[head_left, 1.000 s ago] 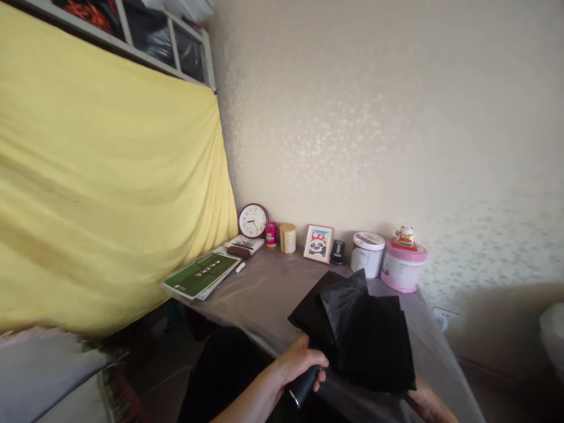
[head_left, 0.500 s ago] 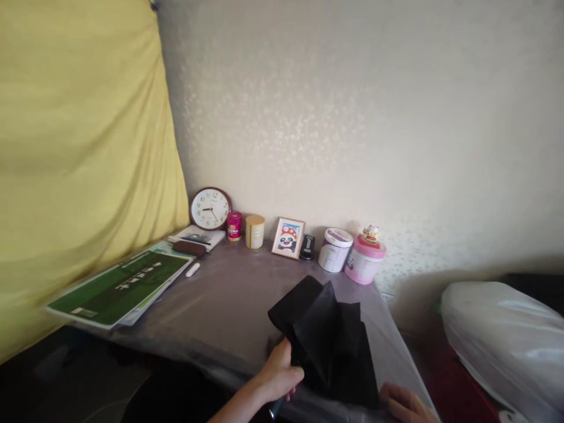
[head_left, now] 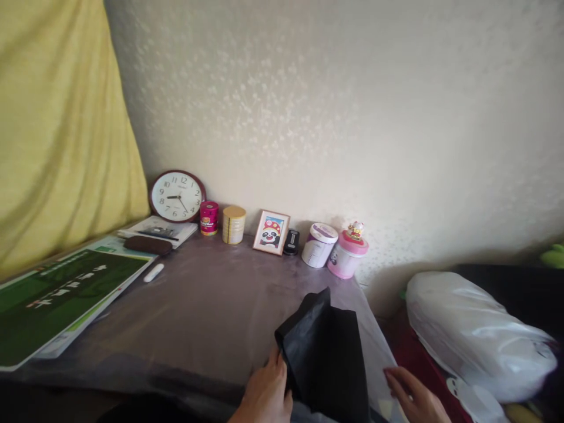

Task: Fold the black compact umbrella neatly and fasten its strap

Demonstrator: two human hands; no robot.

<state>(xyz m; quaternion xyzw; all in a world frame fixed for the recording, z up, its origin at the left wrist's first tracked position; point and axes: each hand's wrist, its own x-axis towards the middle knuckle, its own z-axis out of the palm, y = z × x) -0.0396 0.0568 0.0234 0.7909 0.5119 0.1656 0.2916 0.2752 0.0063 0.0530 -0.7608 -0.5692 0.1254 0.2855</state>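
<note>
What looks like a black umbrella (head_left: pixel 328 352), its cloth loose in wide folds, is at the near right part of the table (head_left: pixel 198 317). My left hand (head_left: pixel 267 388) is closed around its left lower side; the part inside the grip is hidden. To the right of the cloth, apart from it, my right hand (head_left: pixel 416 396) hovers near the table's right edge with bent fingers apart and nothing in them.
Along the wall stand a clock (head_left: pixel 177 197), a pink can (head_left: pixel 208 218), a yellow-lidded can (head_left: pixel 233 226), a framed panda picture (head_left: pixel 271 232) and two tubs (head_left: pixel 319 245). Green booklets (head_left: pixel 66 299) and a brown case (head_left: pixel 147 245) lie left. A white bag (head_left: pixel 476 335) sits right.
The view has shifted closer and to the right. The black cloth has swung round and opened out flatter. My right hand has come off beside the cloth and lifted a little.
</note>
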